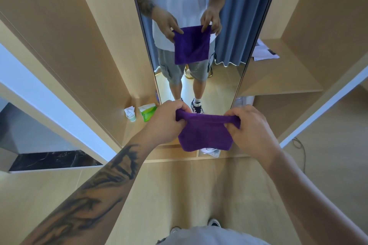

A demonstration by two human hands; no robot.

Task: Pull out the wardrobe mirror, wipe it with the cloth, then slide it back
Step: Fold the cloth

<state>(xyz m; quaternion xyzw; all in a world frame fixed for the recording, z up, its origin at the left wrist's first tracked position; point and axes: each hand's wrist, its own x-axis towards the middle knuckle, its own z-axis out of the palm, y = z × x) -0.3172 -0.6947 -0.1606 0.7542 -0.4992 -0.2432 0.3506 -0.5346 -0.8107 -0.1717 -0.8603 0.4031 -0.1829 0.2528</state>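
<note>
The mirror (199, 26) stands pulled out, straight beyond my hands. My left hand (165, 123) and right hand (251, 127) pinch the purple cloth's (205, 133) top corners, stretched between them. Wiping and sliding back remain, I judge.

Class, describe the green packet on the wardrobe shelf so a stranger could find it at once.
Start at the tall mirror standing in the wooden wardrobe. On the shelf left of the mirror's foot lies the green packet, just above the left hand. Unlike the small white cup to its left, it is bright green and soft-sided.
</note>
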